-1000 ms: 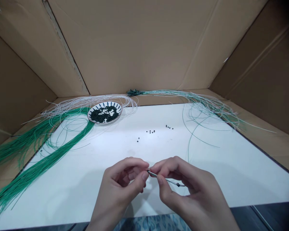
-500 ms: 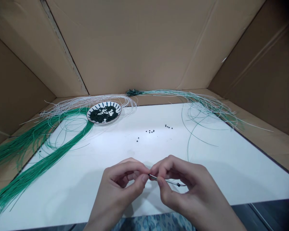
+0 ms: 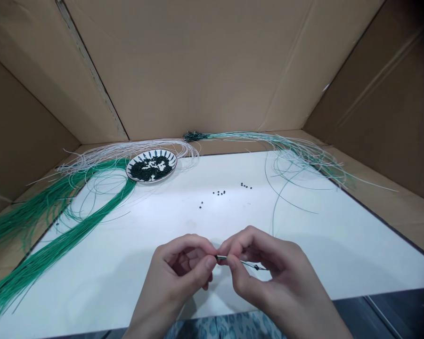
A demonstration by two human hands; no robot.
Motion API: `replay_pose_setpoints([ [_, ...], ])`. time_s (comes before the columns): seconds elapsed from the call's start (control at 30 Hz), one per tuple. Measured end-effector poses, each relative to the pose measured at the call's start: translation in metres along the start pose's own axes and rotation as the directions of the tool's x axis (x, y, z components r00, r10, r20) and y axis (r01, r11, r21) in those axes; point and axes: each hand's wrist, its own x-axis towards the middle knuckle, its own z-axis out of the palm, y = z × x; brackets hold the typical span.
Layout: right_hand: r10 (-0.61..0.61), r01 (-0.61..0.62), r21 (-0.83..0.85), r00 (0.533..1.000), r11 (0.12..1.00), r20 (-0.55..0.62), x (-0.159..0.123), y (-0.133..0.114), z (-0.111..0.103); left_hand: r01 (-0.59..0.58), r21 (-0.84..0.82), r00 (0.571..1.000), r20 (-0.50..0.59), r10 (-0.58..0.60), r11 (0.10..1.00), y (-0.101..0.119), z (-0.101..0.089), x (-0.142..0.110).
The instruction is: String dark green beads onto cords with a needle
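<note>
Close together at the front of the white board, my two hands meet over a thin strand. My left hand (image 3: 185,268) pinches a tiny dark bead (image 3: 216,257) between thumb and forefinger at the strand's left end. My right hand (image 3: 268,263) has its thumb and fingers closed on the thin cord (image 3: 247,263) just beside it. A small dark cluster (image 3: 256,267), which looks like a knot or beads, sits on the cord under the right palm. Fingers hide part of the cord. Several loose dark beads (image 3: 219,193) lie on the board beyond my hands.
A patterned plate (image 3: 173,172) of dark beads stands at the back left. Green strands (image 3: 88,221) and white strands (image 3: 120,149) lie around it. A beaded bundle of pale cords (image 3: 240,135) stretches along the back right. Cardboard walls (image 3: 205,66) enclose the white board (image 3: 109,282).
Both hands stay together with only slight shifts of the fingers. The cord and its dark cluster have moved a little left and up. The whole view has shifted slightly.
</note>
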Motion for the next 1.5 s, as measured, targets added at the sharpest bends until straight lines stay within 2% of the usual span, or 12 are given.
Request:
replay_pose_setpoints([
  [0.2, -0.025, 0.025, -0.026, 1.000, 0.999, -0.011, 0.000, 0.002, 0.001, -0.004, -0.002, 1.000, -0.003, 0.004, 1.000, 0.000, 0.000, 0.000],
  [0.3, -0.067, 0.066, -0.054, 0.998, 0.996, -0.011, 0.000, 0.004, 0.002, -0.018, -0.039, 0.999, -0.039, 0.016, 0.999, 0.000, 0.003, 0.000],
  [0.47, -0.110, 0.110, -0.005, 0.994, 0.994, -0.028, 0.001, 0.013, 0.002, -0.062, -0.063, 0.993, -0.100, 0.056, 0.996, -0.003, 0.006, 0.001],
  [0.63, -0.118, 0.117, -0.018, 0.991, 0.993, -0.067, 0.002, 0.020, 0.002, -0.053, 0.010, 0.996, -0.069, 0.053, 0.999, -0.006, 0.003, 0.003],
  [0.77, -0.137, 0.137, -0.015, 0.990, 0.991, -0.038, 0.002, 0.020, 0.001, -0.056, 0.033, 0.997, -0.054, 0.058, 0.998, -0.005, 0.002, 0.003],
  [0.97, -0.108, 0.111, 0.016, 0.988, 0.994, -0.110, 0.000, 0.020, -0.001, -0.054, 0.000, 0.994, -0.097, 0.054, 0.999, -0.005, 0.004, 0.004],
  [1.1, -0.116, 0.116, 0.008, 0.991, 0.993, -0.068, 0.000, 0.018, 0.002, -0.034, -0.055, 0.995, -0.101, 0.028, 0.998, -0.004, 0.007, 0.004],
  [1.27, -0.093, 0.103, 0.074, 0.988, 0.992, -0.124, -0.001, 0.011, 0.004, 0.009, -0.153, 0.993, -0.116, -0.027, 0.988, -0.002, 0.008, 0.004],
  [1.5, -0.074, 0.081, 0.074, 0.992, 0.994, -0.100, -0.004, 0.009, 0.008, 0.019, -0.179, 0.994, -0.104, -0.038, 0.984, -0.002, 0.006, 0.003],
])
